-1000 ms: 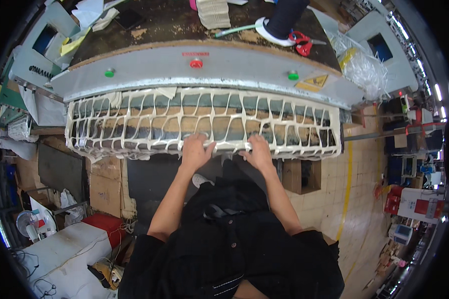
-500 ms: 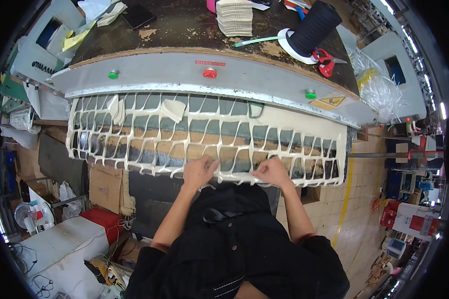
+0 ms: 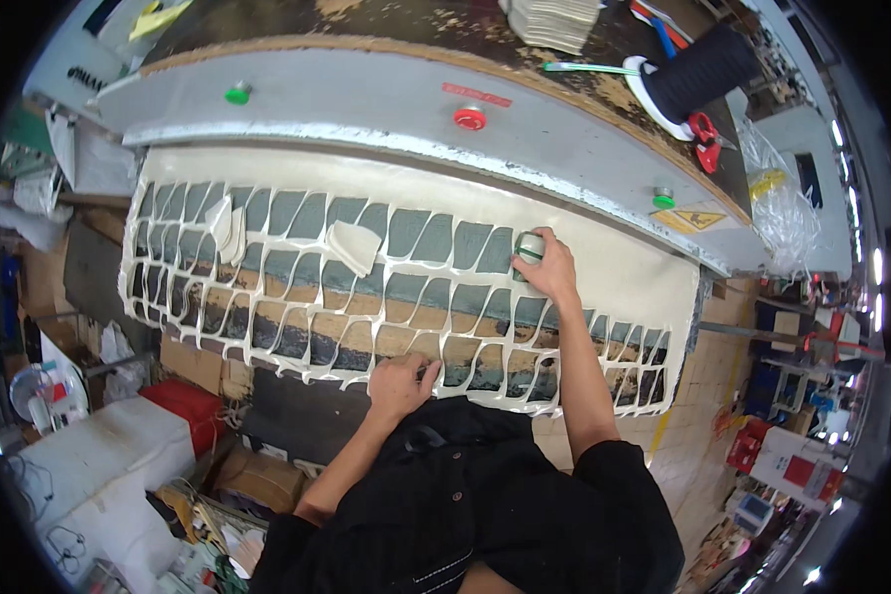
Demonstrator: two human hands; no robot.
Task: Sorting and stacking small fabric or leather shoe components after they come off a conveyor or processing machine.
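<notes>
A cream sheet (image 3: 604, 247) riddled with rows of cut-out openings lies over a worn board (image 3: 346, 332). At its near edge, my left hand (image 3: 403, 384) has its fingers curled and pinched on the sheet's lattice. Farther off, my right hand (image 3: 552, 265) grips a small green cutting die (image 3: 530, 247) at the border between the cut-out rows and the uncut strip. The fingers partly cover the die. Loose cream pieces (image 3: 354, 246) rest on the lattice, with a few more cut pieces (image 3: 228, 230) to the left.
A grey machine beam (image 3: 346, 99) with green and red buttons spans the far side. On the dark top above it stand a black thread cone (image 3: 703, 79), red-handled scissors (image 3: 704, 144), a pen (image 3: 589, 67) and a stack of cream pieces (image 3: 552, 22). A plastic bag (image 3: 777, 198) hangs at right.
My right hand has left the sheet's near edge, reached away from me and taken hold of the cutting die. More of the uncut far strip shows in front of the beam. My view has shifted.
</notes>
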